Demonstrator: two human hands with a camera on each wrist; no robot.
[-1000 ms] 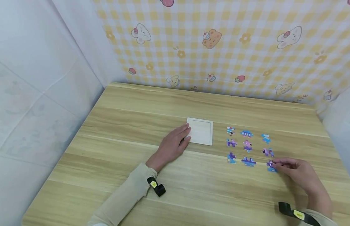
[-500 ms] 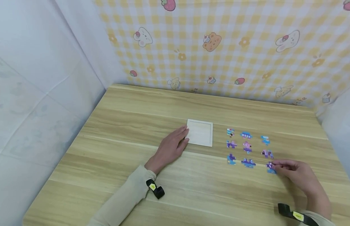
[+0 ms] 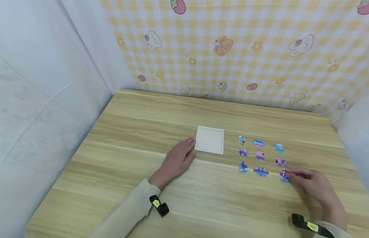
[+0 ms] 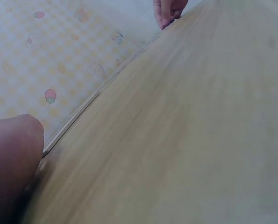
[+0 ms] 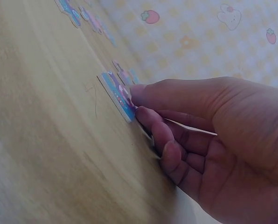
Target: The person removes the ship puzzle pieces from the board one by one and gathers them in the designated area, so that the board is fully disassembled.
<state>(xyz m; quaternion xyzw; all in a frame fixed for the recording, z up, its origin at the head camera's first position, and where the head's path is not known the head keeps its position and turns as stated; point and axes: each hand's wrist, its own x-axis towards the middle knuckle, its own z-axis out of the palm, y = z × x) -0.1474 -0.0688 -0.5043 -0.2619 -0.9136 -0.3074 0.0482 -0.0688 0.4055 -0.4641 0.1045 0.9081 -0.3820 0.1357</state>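
My right hand (image 3: 313, 185) pinches the edge of a purple-and-blue puzzle piece (image 3: 284, 177) at the near right corner of a grid of pieces. In the right wrist view, thumb and fingertips meet at the edge of that puzzle piece (image 5: 116, 98), which appears to lie at the tabletop. My left hand (image 3: 178, 161) rests on the table with fingers extended, its fingertips at the left edge of a square white puzzle board (image 3: 209, 140). Only part of the left hand (image 4: 13, 163) shows in the left wrist view.
Several other puzzle pieces, such as a pink-and-purple piece (image 3: 260, 155), lie in spaced rows right of the board on the wood-grain table (image 3: 137, 132). Behind the table hangs a yellow checked cloth (image 3: 238, 66); a white cloth (image 3: 38, 99) covers the left side.
My left hand has slid slightly left, its fingertips drawing back from over the board to its edge. My right hand stays at the same puzzle piece. The head view has shifted a little.
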